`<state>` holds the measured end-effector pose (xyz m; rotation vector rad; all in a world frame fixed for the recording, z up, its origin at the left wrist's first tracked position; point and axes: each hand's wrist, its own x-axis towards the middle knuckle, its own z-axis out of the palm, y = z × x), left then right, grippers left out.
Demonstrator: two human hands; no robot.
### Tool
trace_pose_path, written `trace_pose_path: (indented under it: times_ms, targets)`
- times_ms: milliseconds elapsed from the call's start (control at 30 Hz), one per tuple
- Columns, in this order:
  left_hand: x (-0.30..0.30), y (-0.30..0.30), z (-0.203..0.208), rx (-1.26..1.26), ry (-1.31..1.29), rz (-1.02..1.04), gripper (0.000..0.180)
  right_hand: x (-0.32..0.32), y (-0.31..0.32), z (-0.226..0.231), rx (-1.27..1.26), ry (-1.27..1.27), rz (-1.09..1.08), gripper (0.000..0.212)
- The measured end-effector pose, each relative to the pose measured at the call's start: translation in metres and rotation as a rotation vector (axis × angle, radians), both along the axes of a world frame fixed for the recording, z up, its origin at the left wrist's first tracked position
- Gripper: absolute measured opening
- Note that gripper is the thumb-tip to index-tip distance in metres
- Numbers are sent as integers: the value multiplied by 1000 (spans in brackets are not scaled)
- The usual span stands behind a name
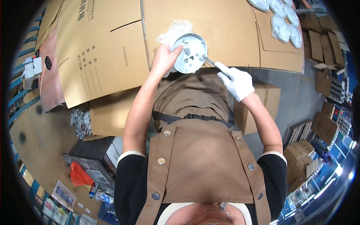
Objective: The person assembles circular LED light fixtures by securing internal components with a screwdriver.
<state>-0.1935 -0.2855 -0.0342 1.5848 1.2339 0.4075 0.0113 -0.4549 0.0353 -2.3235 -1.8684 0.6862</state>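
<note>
A shallow round white plastic housing [193, 64], with its open side up and several small fittings inside, is held at the edge of a cardboard-covered table. My bare left hand [165, 59] grips its left rim, with the thumb over the edge. My right hand [237, 81], in a white glove, is closed on a slim grey tool [210, 62]; its exact kind is not clear. The tool's tip reaches inside the housing near the right rim. Crumpled bubble wrap [175, 31] lies just behind the housing and my left hand.
Several round pieces in clear wrap [280, 28] lie at the table's far right. Flattened cardboard [105, 45] covers the table. A cardboard box [268, 101] stands below it on the right. A small black object [48, 63] sits on the left, near a white box [33, 68].
</note>
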Motion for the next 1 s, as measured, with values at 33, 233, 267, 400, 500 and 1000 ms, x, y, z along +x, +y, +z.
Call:
trace_pose_path:
  times_ms: [33, 233, 267, 400, 500, 1000]
  targets:
    - [1, -1, 3, -5, 1, 1, 36, 0, 0, 2, -49, -69, 76, 34]
    - [15, -15, 36, 152, 230, -84, 35, -6, 23, 26, -257, -100, 149, 29]
    - [18, -18, 37, 172, 275, -102, 32, -8, 27, 29, -259, -99, 151, 29]
    - [27, -32, 44, 333, 322, -148, 39, -11, 45, 36, -370, -103, 154, 27]
    - [29, -33, 41, 408, 337, -173, 39, -8, 56, 32, -391, -70, 172, 27]
    - [-1, 13, -2, 93, 211, -62, 41, 3, 27, -15, -215, 9, 143, 33]
